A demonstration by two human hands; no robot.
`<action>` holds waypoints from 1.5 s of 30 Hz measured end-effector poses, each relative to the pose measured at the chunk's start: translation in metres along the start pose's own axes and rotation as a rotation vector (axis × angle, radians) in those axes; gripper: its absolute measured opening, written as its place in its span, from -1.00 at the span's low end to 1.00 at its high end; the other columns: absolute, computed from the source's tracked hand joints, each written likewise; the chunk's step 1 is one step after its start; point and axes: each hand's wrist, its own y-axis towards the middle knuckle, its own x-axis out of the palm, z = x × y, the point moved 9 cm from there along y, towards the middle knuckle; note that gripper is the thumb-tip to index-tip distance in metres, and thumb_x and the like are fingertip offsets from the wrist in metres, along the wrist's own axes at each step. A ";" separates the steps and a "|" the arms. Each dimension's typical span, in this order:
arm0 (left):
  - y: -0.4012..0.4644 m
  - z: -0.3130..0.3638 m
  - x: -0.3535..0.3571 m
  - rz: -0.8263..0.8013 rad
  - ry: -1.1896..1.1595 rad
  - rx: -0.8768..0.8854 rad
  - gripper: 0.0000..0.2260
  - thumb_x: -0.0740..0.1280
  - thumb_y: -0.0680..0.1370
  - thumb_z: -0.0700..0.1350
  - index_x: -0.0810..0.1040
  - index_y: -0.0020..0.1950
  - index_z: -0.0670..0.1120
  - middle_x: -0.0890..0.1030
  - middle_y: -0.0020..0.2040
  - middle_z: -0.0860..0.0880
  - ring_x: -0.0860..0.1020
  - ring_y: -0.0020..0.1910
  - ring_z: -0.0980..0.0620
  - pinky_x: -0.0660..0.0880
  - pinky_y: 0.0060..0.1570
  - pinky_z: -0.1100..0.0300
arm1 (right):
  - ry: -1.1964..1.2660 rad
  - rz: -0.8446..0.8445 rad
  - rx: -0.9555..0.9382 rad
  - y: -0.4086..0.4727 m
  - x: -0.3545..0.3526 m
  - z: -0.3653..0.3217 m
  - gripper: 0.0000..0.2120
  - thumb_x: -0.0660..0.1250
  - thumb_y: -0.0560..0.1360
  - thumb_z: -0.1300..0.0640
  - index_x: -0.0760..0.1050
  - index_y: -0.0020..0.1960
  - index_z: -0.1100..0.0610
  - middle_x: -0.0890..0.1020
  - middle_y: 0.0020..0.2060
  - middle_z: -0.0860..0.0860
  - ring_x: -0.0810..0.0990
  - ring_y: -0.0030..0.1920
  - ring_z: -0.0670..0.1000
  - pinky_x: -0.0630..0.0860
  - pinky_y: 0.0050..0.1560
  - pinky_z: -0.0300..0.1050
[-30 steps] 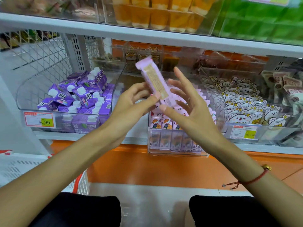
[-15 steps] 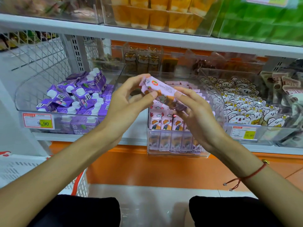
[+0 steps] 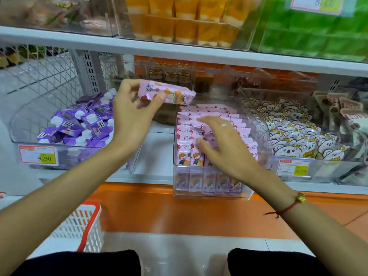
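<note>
Geometry first: the pink snack packet (image 3: pixel 169 94) is up in the air, above and left of the clear bin (image 3: pixel 213 195), at the bin's far-left corner and not over its middle. Long axis runs left to right, near level, the right end dipping a touch and pointing toward the bin. The left hand (image 3: pixel 129 120) pinches it at the left end, thumb under and fingers curled over the top, so most of the packet sticks out free to the right. The right hand (image 3: pixel 227 146) is nearer the bin, right over it, fingers spread and loose, gripping nothing. It's motion-blurred, so I can't tell if the fingertips touch the rows of matching packets (image 3: pixel 189 134) below.

Packet look: soft pink wrapper, long and flat, crimped ends, an orange cartoon patch and small red bits in the print, slightly crinkled. Same print as the ones standing upright in the bin.

My read: the packet is going down into the bin, and the right hand is likely making room, so the move is down and to the right.

Around: purple cartons (image 3: pixel 79 124) in the left tub, a white shelf (image 3: pixel 155 156) between the tubs, a red-rimmed basket (image 3: pixel 83 226) low left
</note>
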 end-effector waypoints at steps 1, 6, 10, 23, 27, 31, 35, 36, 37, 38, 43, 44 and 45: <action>0.009 -0.004 0.004 -0.011 0.040 0.016 -0.75 0.43 0.48 -0.28 0.39 0.04 -0.17 0.58 0.08 -0.15 0.60 0.07 0.05 0.54 0.05 0.31 | -0.093 -0.038 -0.017 0.000 0.005 0.002 -0.58 0.23 0.58 0.01 0.35 0.41 0.11 0.44 0.35 0.06 0.35 0.35 0.09 0.27 0.28 -0.08; 0.044 -0.034 0.036 -0.092 0.336 0.109 -0.74 0.48 0.44 -0.23 0.48 0.05 -0.13 0.59 -0.03 -0.02 0.59 -0.02 0.00 0.55 -0.03 0.21 | -0.133 -0.138 0.023 -0.002 0.019 0.015 -0.60 0.17 0.60 -0.02 0.39 0.40 0.08 0.44 0.37 0.02 0.35 0.36 0.02 0.18 0.30 -0.20; 0.071 -0.050 0.057 -0.164 0.623 0.179 -0.66 0.51 0.41 -0.03 0.55 0.11 -0.10 0.66 0.02 -0.06 0.62 -0.02 -0.04 0.56 -0.03 0.01 | -0.123 -0.139 0.044 -0.001 0.021 0.018 -0.59 0.15 0.61 -0.05 0.36 0.41 0.03 0.40 0.40 -0.04 0.30 0.39 -0.02 0.18 0.36 -0.16; 0.108 -0.099 0.129 -0.672 1.134 0.049 -0.73 0.31 0.58 -0.10 0.55 0.26 -0.11 0.57 0.24 -0.13 0.54 0.14 -0.10 0.45 0.06 0.16 | -0.107 -0.137 0.028 0.000 0.025 0.022 -0.60 0.14 0.60 -0.07 0.35 0.41 -0.02 0.38 0.39 -0.08 0.27 0.38 -0.07 0.15 0.35 -0.20; 0.102 -0.099 0.122 -0.709 1.076 -0.041 -0.66 0.27 0.59 -0.08 0.45 0.37 -0.05 0.46 0.38 -0.10 0.46 0.28 -0.11 0.39 0.18 0.14 | -0.095 -0.139 0.029 -0.001 0.023 0.021 -0.61 0.15 0.60 -0.06 0.36 0.40 -0.01 0.39 0.38 -0.09 0.28 0.37 -0.07 0.17 0.36 -0.19; 0.070 -0.067 0.082 -0.388 0.850 -0.009 -0.64 0.28 0.58 -0.07 0.42 0.38 0.02 0.51 0.32 -0.04 0.51 0.23 -0.07 0.47 0.17 0.06 | -0.012 -0.138 0.049 0.005 0.016 0.019 -0.67 0.19 0.60 0.03 0.44 0.33 0.06 0.53 0.25 -0.01 0.42 0.27 0.00 0.35 0.27 -0.11; -0.001 -0.051 0.049 -0.318 0.574 -0.079 -0.59 0.32 0.54 0.06 0.38 0.36 0.02 0.52 0.25 0.08 0.49 0.10 0.15 0.38 0.05 0.22 | -0.002 0.004 0.046 0.047 -0.008 0.021 -0.68 0.15 0.58 0.20 0.47 0.30 0.12 0.57 0.23 0.10 0.48 0.25 0.10 0.45 0.19 -0.03; -0.016 -0.051 0.045 -0.337 0.551 -0.110 -0.56 0.32 0.53 0.10 0.37 0.37 0.05 0.50 0.25 0.12 0.48 0.11 0.16 0.38 0.08 0.21 | -0.034 -0.007 0.032 0.064 -0.006 0.023 -0.66 0.14 0.58 0.23 0.46 0.32 0.14 0.55 0.26 0.12 0.46 0.28 0.12 0.43 0.23 -0.02; -0.029 -0.053 0.043 -0.362 0.542 -0.138 -0.55 0.32 0.52 0.12 0.35 0.37 0.07 0.50 0.27 0.15 0.49 0.14 0.15 0.40 0.13 0.17 | -0.061 -0.047 0.030 0.082 0.001 0.026 -0.65 0.13 0.58 0.23 0.43 0.35 0.16 0.53 0.29 0.14 0.45 0.30 0.15 0.42 0.26 0.01; -0.038 -0.055 0.043 -0.391 0.532 -0.163 -0.56 0.32 0.53 0.08 0.35 0.38 0.08 0.51 0.28 0.15 0.50 0.18 0.12 0.44 0.19 0.10 | -0.076 -0.110 0.043 0.099 0.013 0.030 -0.64 0.11 0.59 0.21 0.40 0.38 0.17 0.52 0.29 0.17 0.46 0.29 0.17 0.42 0.27 0.06; -0.046 -0.055 0.044 -0.473 0.482 -0.175 -0.57 0.24 0.53 -0.20 0.41 0.37 0.10 0.59 0.21 0.03 0.58 0.13 0.04 0.50 0.15 -0.03 | -0.076 -0.401 0.108 0.142 0.074 0.051 -0.54 0.04 0.65 0.10 0.12 0.53 0.04 0.31 0.45 0.14 0.38 0.36 0.18 0.33 0.33 0.00; -0.044 -0.054 0.042 -0.474 0.488 -0.168 -0.57 0.24 0.53 -0.22 0.43 0.36 0.12 0.60 0.19 0.04 0.58 0.12 0.04 0.51 0.14 -0.03 | -0.059 -0.408 0.131 0.145 0.079 0.056 -0.52 0.05 0.64 0.09 0.09 0.54 -0.01 0.28 0.47 0.13 0.42 0.31 0.18 0.38 0.30 0.00; -0.042 -0.055 0.039 -0.472 0.493 -0.168 -0.57 0.25 0.52 -0.22 0.45 0.34 0.13 0.61 0.17 0.06 0.59 0.11 0.06 0.52 0.13 -0.03 | -0.040 -0.411 0.162 0.148 0.082 0.062 -0.54 0.05 0.64 0.07 0.10 0.53 -0.02 0.31 0.44 0.14 0.50 0.22 0.18 0.46 0.22 0.01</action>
